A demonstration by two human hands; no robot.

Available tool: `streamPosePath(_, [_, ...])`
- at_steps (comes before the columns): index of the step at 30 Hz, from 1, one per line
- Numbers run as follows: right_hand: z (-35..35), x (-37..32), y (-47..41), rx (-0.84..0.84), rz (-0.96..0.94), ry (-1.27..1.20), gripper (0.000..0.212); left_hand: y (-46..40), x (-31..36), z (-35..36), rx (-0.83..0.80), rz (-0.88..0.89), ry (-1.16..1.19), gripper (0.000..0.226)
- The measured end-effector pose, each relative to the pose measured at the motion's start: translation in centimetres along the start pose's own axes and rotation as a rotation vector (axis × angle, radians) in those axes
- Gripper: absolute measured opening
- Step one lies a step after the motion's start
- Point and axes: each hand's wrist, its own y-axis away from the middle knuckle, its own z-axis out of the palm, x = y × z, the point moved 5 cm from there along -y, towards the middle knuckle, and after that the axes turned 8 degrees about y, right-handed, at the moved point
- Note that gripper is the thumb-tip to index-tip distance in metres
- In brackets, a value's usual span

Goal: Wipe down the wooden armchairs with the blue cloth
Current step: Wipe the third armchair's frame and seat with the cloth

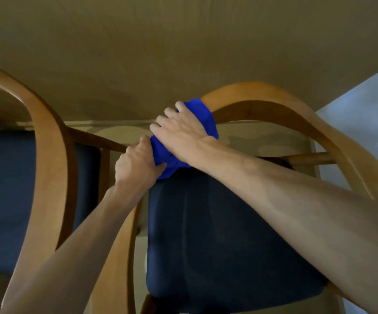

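R hand flat, pressing bright blue cloth onto curved wooden armchair rail. L hand gripping cloth's lower end; hands nearly touching.

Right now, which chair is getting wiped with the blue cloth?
The right armchair, the one under both arms. The blue cloth sits on its curved wooden rail, held by both hands. The left armchair has no cloth or hand on it.
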Motion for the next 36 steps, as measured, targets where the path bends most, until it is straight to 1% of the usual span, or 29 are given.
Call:
streamPosePath(2, [0.1,-0.6,-0.2,-0.006,-0.016,0.004,0.048,0.5,-0.7,0.1,-0.009,-0.011,0.014,0.054])
streamPosePath(6, [0.0,1.6,0.0,-0.01,0.013,-0.041,0.057,-0.3,1.2,-0.2,-0.041,0.013,0.064,0.079])
streamPosePath(8, [0.0,4.1,0.7,0.002,0.05,-0.073,0.053,-1.7,3.1,-0.4,-0.082,-0.013,0.08,0.076])
streamPosePath(10, [0.1,7.2,1.9,0.027,0.102,-0.117,0.05,-3.1,5.7,-0.7,-0.081,0.025,0.09,0.067])
streamPosePath(13, [1.6,12.3,4.6,0.024,0.224,-0.189,0.054,-4.8,11.0,-1.4,-0.038,0.157,0.035,0.062])
streamPosePath(16, [4.5,16.6,8.4,-0.012,0.383,-0.346,0.062,-6.2,17.2,-1.2,-0.039,0.296,-0.124,0.062])
streamPosePath(18, [6.9,18.3,11.2,-0.039,0.492,-0.443,0.061,-6.6,21.3,-0.3,-0.05,0.389,-0.272,0.06])
streamPosePath(21, [10.7,19.5,14.8,-0.057,0.64,-0.574,0.057,-6.6,26.6,2.0,-0.055,0.527,-0.519,0.058])
streamPosePath(23, [12.9,19.9,17.0,-0.06,0.707,-0.603,0.056,-6.1,29.5,3.9,-0.063,0.6,-0.637,0.052])
streamPosePath(25, [14.9,19.9,19.3,-0.081,0.757,-0.604,0.056,-5.3,31.9,6.0,-0.066,0.672,-0.709,0.046])
streamPosePath(28, [17.2,19.6,22.9,-0.106,0.839,-0.555,0.055,-3.7,34.9,9.4,-0.064,0.797,-0.751,0.034])
streamPosePath(30, [18.3,19.4,25.6,-0.141,0.899,-0.541,0.056,-2.0,36.5,12.0,-0.099,0.872,-0.739,0.038])
streamPosePath(32, [19.2,19.1,28.8,-0.179,0.966,-0.568,0.063,-0.1,37.7,14.6,-0.16,0.938,-0.701,0.052])
streamPosePath(34, [19.9,18.1,32.1,-0.192,1.048,-0.627,0.075,2.0,38.6,16.5,-0.197,1.007,-0.656,0.066])
streamPosePath(36, [20.2,16.2,35.3,-0.194,1.126,-0.63,0.092,4.4,39.3,17.9,-0.187,1.111,-0.626,0.073])
